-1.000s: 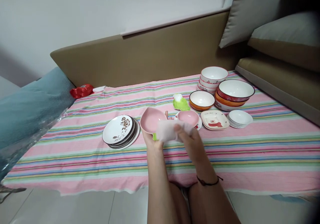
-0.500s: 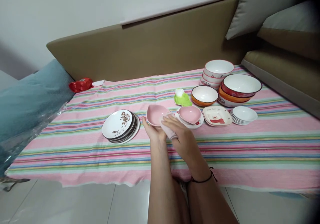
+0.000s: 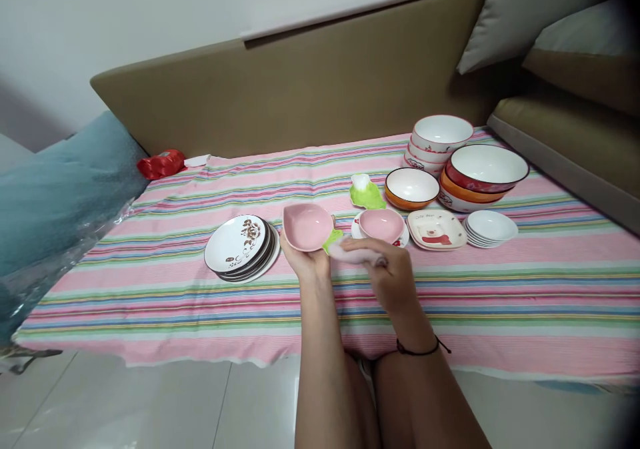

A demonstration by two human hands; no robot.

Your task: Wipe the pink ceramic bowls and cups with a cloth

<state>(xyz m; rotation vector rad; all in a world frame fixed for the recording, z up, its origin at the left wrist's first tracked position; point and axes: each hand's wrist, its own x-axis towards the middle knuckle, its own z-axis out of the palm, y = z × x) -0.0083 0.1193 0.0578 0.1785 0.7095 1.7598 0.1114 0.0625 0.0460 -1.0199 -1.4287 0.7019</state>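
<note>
1. Cover [image 3: 150, 302]: striped, spread wide beneath the dishes.
2. Bowl stacks [image 3: 485, 185]: two, far right, an orange bowl [image 3: 413, 189] just beside them.
3. Plates [image 3: 235, 245]: one stack, left of the hands.
4. Left hand [image 3: 307, 262]: palm up, grip closed round the held bowl from below.
5. Right hand [image 3: 395, 272]: grip clamped on the cloth.
6. Held bowl [image 3: 307, 227]: pink, pointed, raised above the cover, hollow upward.
7. Cloth [image 3: 357, 254]: pale, folded; shifted right, off the bowl's edge to the leaf's tip; contact uncertain.
8. Leaf [image 3: 331, 239]: green, at the bowl's right end; newly uncovered. Wiping, seemingly, now concerns this end, the inside being left bare.
</note>
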